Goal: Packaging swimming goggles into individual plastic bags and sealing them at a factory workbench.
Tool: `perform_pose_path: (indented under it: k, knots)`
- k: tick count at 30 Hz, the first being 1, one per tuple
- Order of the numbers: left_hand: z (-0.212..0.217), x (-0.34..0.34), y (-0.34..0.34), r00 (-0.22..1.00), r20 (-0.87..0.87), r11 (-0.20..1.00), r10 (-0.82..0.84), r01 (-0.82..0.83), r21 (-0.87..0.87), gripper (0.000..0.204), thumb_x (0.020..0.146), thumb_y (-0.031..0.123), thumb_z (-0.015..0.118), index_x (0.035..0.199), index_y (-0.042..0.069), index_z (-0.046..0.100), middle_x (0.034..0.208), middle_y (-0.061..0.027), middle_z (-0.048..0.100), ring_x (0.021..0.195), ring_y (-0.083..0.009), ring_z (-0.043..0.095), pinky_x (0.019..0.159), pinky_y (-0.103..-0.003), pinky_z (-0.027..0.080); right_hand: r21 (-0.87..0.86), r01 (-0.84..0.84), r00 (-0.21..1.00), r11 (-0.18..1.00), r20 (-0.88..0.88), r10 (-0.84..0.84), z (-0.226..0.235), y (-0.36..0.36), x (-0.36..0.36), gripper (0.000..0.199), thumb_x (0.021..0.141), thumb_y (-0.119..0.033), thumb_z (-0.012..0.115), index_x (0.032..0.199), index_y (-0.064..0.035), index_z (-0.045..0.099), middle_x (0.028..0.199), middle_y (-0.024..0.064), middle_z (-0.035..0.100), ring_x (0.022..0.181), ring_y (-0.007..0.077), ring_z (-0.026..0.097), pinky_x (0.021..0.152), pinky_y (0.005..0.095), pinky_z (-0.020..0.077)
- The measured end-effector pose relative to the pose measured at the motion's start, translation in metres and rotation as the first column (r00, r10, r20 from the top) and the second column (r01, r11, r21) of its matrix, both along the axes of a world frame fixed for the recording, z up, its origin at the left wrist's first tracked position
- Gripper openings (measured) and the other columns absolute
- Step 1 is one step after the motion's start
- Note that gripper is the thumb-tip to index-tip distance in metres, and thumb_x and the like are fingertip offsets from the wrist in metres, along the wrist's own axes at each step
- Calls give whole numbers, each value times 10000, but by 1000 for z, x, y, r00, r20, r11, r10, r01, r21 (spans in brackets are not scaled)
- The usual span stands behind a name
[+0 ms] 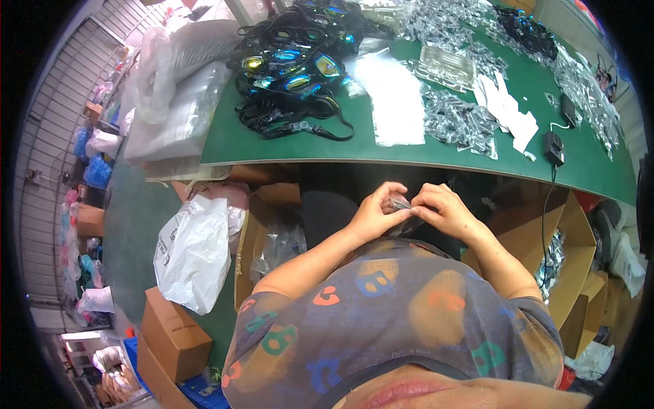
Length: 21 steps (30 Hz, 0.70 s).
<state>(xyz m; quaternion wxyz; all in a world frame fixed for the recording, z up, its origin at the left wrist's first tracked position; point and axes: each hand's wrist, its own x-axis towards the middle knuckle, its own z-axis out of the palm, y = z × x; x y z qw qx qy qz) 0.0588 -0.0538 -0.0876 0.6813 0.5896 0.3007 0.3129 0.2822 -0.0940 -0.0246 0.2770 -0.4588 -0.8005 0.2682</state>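
Close to my body, below the table's front edge, both hands meet in front of my lap. My left hand (379, 213) is closed, its thumb and fingers pinching a small, shiny greyish piece (400, 203) that looks like a clear plastic packet. The fingertips of my right hand (444, 211) pinch the same piece from the other side. My fingers cover most of it. On the green table (300, 151) lies a heap of swim goggles (300, 75) with black straps and mirrored lenses. Flat clear plastic bags (396, 102) are stacked beside them, and small clear packets (458, 121) lie piled further right.
White gloves (504, 112) and a black power adapter (553, 147) with a hanging cable lie at the table's right. Open cartons (538, 238) stand under the table on both sides. A white plastic bag (194, 252) and a brown box (174, 334) are at left.
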Motion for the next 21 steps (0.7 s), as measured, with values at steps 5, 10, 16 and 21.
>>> perform_pose_path:
  k: [5, 10, 16, 21]
  knots:
    - [16, -21, 3, 991, -137, 956, 0, 40, 290, 113, 967, 119, 702, 1014, 16, 702, 1049, -39, 695, 964, -121, 662, 825, -275, 533, 165, -81, 983, 983, 177, 52, 20, 0, -6, 97, 928, -149, 671, 989, -74, 660, 875, 65, 631, 852, 287, 625, 778, 397, 465]
    - [58, -38, 2, 972, -215, 646, 90, 107, 756, 84, 873, 131, 763, 896, 55, 735, 956, -76, 725, 929, -240, 693, 827, -368, 552, 201, -219, 972, 955, 128, 196, 23, -9, -7, 147, 877, -107, 724, 979, -55, 632, 846, 102, 669, 787, 322, 653, 724, 425, 507]
    - [101, -39, -9, 992, -123, 511, -30, 121, 851, 84, 824, 133, 804, 859, 86, 744, 913, -42, 735, 923, -229, 713, 888, -412, 549, 67, -309, 945, 949, 136, 298, 85, -31, 6, 135, 926, -165, 702, 1011, -68, 663, 809, 121, 686, 755, 333, 680, 659, 427, 537]
    - [124, -29, 1, 981, -48, 548, -188, 145, 824, 64, 843, 135, 799, 875, 104, 753, 918, -44, 741, 955, -246, 720, 975, -429, 533, 6, -202, 963, 979, 186, 197, 126, -57, 33, 134, 927, -206, 711, 1007, -100, 688, 816, 95, 708, 746, 298, 696, 671, 407, 554]
